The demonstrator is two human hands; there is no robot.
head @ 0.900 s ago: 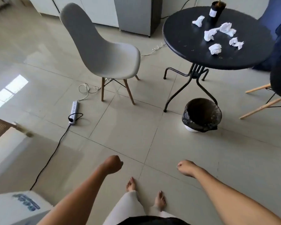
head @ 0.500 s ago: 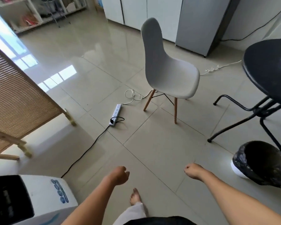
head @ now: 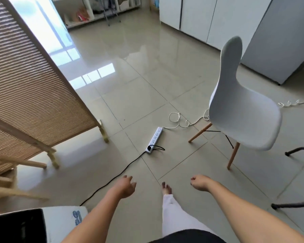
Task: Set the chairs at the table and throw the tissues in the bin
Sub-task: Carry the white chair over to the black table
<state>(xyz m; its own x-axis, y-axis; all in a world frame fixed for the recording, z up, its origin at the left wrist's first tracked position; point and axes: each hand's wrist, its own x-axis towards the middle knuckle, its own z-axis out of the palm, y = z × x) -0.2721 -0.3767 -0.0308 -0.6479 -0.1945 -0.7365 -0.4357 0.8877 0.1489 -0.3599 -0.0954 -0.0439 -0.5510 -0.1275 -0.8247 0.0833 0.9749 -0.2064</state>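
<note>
- The white chair (head: 242, 109) stands on the tiled floor (head: 147, 95), its seat turned toward two black curved feet (head: 298, 150) at the right edge, judged to be the worktop's legs. The worktop top, tissues and bin are out of view.
- Left hand (head: 125, 187): empty, fingers loosely spread, well short of the chair.
- Right hand (head: 200, 182): empty, fingers curled loosely inward, nearer the chair's front leg, not touching.
- Step in hand, as judged: approach the chair. Recommend gripping the backrest top and seat edge, lifting slightly so the legs clear the tile joints.
- Hazard: a white power strip (head: 154, 140) and coiled white cable (head: 181, 121) lie just beside the chair's rear leg; the black cord (head: 112, 180) runs off toward the left hand.
- Materials: smooth moulded plastic shell, tapered wooden legs, thin black wire bracing; glossy reflective tiles.
</note>
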